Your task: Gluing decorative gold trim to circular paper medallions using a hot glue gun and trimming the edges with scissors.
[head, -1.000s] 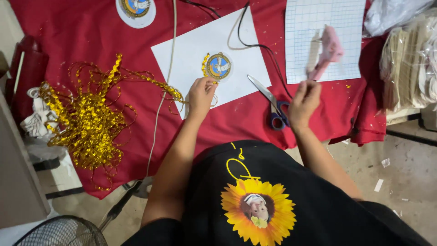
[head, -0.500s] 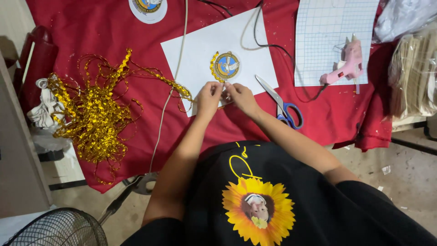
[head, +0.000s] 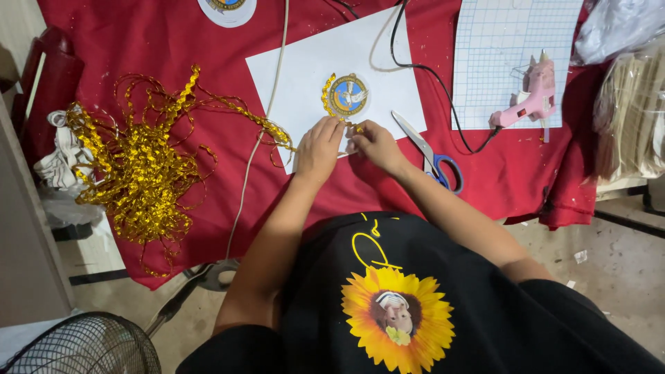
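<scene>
**Gold ribbon trim worked at the front edge of a white sheet**

Gold ribbon trim [head: 138, 170] lies in a loose tangled heap on the left part of the red cloth [head: 208, 62] that covers the bench, well clear of the cloth's front edge. One strand runs rightward from the heap onto the white sheet [head: 312, 69] and ends between the two hands. A pale cord [head: 267, 111] crosses the cloth from top to bottom, passing just along the sheet's left edge. The left hand [head: 320, 147] rests on the sheet's lower edge, fingers together and pinched on the end of the strand. On the sheet, just above the hands, sits a round emblem [head: 348, 95], with a short length of gold trim curved along its left rim. The right hand [head: 374, 142] meets the left, its fingers closed on the same bit of trim; the fingertips of both hands touch. Blue-handled scissors [head: 433, 156] lie just beside the right wrist, blades overlapping the sheet's lower right corner. A black cable [head: 429, 76] loops across the sheet's upper right part to a pink glue gun [head: 530, 97], which rests on a gridded mat [head: 499, 41]. Bare red cloth remains between the scissors and the mat. At far right, clear bags [head: 634, 118] crowd the bench edge.
</scene>
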